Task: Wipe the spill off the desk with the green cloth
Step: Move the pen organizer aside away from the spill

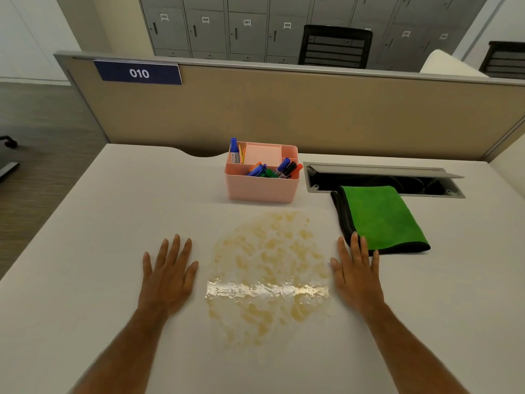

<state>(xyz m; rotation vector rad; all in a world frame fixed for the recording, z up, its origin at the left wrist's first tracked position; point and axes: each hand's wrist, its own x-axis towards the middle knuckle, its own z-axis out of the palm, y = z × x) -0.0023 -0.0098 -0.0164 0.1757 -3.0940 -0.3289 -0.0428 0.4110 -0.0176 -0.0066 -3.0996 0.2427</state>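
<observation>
A wide yellowish wet spill [270, 277] spreads across the middle of the white desk [99, 237]. A folded green cloth [383, 217] with black edging lies flat at the right, behind my right hand. My left hand [167, 274] rests palm down on the desk just left of the spill, fingers spread, holding nothing. My right hand [355, 274] lies palm down just right of the spill, fingers apart; its fingertips reach the cloth's near left corner without gripping it.
A pink organiser [262, 186] with markers and a note pad stands behind the spill. An open cable tray [383, 177] is sunk into the desk behind the cloth. A beige partition [284, 115] closes the desk's far edge.
</observation>
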